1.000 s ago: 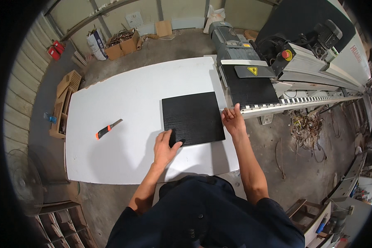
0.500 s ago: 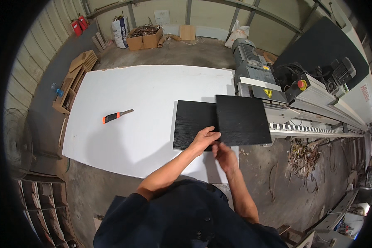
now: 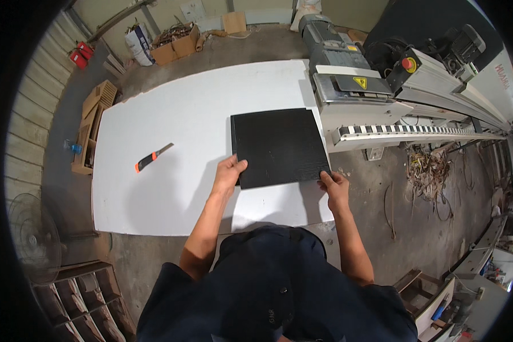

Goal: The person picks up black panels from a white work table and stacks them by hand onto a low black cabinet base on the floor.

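A black square panel [image 3: 279,149] is held between my two hands above the right part of a white tabletop [image 3: 176,205]. My left hand [image 3: 228,171] grips its near left corner, thumb on top. At the near right corner my right hand [image 3: 334,186] is closed on the same panel, thumb over the edge. A second black panel [image 3: 233,130] lies beneath it, mostly covered; only a strip along the left shows. Off to the left on the white surface rests a knife [image 3: 153,158] with a black and orange handle, its blade pointing away to the right.
A grey machine with a motor [image 3: 335,48], red stop button [image 3: 408,64] and striped conveyor track [image 3: 404,131] borders the table's right side. Tangled strip scraps [image 3: 427,174] lie on the floor. A fan [image 3: 33,239] and a compartment shelf [image 3: 82,299] stand at left.
The upper panel has come left and nearer, now over the other panel. My right hand has moved right to its near right corner; my left hand has shifted left to the left corner.
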A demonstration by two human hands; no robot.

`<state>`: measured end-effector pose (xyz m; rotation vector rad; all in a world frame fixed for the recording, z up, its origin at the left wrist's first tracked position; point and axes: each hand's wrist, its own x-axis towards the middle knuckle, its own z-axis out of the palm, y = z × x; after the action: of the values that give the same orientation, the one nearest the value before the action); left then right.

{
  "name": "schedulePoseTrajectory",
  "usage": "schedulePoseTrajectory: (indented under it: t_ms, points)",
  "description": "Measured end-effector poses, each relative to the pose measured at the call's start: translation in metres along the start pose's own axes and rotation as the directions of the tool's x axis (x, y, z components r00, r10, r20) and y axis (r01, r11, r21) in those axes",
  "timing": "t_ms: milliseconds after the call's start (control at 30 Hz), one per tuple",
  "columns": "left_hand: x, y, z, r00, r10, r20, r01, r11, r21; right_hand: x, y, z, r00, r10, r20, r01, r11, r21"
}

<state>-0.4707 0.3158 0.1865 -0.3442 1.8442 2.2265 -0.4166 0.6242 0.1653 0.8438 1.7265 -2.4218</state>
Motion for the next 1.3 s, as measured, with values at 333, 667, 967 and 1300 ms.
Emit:
schedulePoseTrajectory:
  t_ms: [333, 667, 967, 1300]
  points:
    - [-0.036, -0.002, -0.007, 0.974, 0.118, 0.195, -0.223, 0.324, 0.919, 0.013, 0.003, -0.012, 0.808, -0.411, 0.423, 0.562, 0.321, -0.762]
    - [-0.023, -0.021, -0.016, 0.939, 0.266, 0.217, -0.287, 0.261, 0.922, 0.012, 0.003, 0.002, 0.694, -0.539, 0.476, 0.635, 0.147, -0.759]
    - [-0.028, -0.022, -0.022, 0.910, 0.361, 0.205, -0.347, 0.391, 0.852, 0.020, 0.001, 0.004, 0.745, -0.507, 0.433, 0.571, 0.150, -0.807]
    - [-0.031, -0.026, -0.025, 0.910, 0.380, 0.168, -0.337, 0.440, 0.832, 0.018, -0.010, 0.010, 0.743, -0.473, 0.474, 0.591, 0.130, -0.796]
